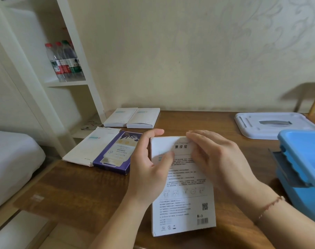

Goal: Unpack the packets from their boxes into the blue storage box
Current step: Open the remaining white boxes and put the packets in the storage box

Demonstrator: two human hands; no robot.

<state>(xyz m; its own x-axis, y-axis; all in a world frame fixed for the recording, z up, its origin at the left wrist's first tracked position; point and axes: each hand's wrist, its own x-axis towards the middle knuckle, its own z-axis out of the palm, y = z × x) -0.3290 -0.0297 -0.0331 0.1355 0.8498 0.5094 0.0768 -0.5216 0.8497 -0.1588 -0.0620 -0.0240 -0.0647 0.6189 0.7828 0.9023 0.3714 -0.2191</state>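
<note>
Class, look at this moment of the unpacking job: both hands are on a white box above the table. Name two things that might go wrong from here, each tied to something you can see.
1. The white box is held only at its far end by the left hand and right hand; tugging the flap might tear it or drop it.
2. The blue storage box sits at the right edge of view, so packets may miss it.
</note>
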